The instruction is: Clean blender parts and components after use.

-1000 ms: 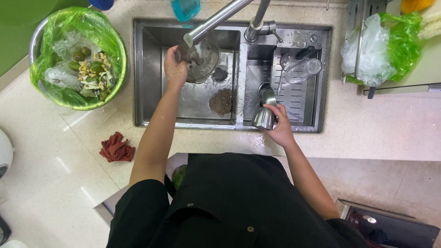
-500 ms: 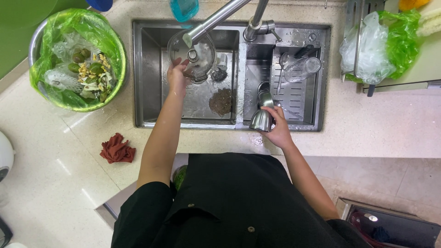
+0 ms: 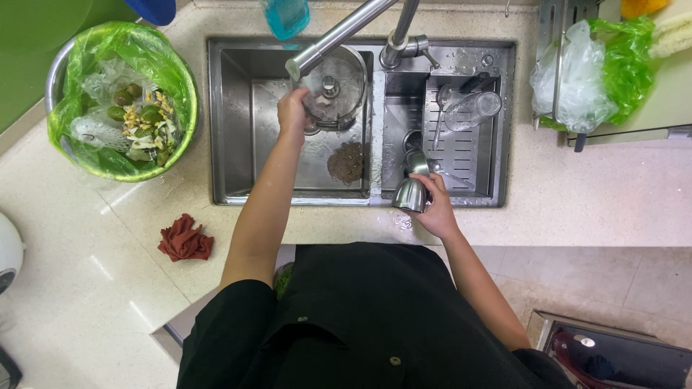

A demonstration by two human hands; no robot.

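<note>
Since half a second ago the left hand (image 3: 292,112) has kept its hold on the clear round lid (image 3: 333,88), which now sits a little further right under the tap (image 3: 339,32); its fingers are curled round the lid's left rim, over the left basin of the sink (image 3: 231,122). The right hand (image 3: 435,205) has not moved: its fingers are wrapped around one steel cup (image 3: 411,193), tipped on its side on the sink's front edge by the divider.

Counted: one tap, two basins, one lid, one steel cup, one dark scrubbing pad (image 3: 347,162) on the left basin's floor, and one clear glass (image 3: 472,109) lying in the right basin. On the desk (image 3: 94,238) lie one red cloth (image 3: 184,239) and one green-lined bowl of scraps (image 3: 119,97).
</note>
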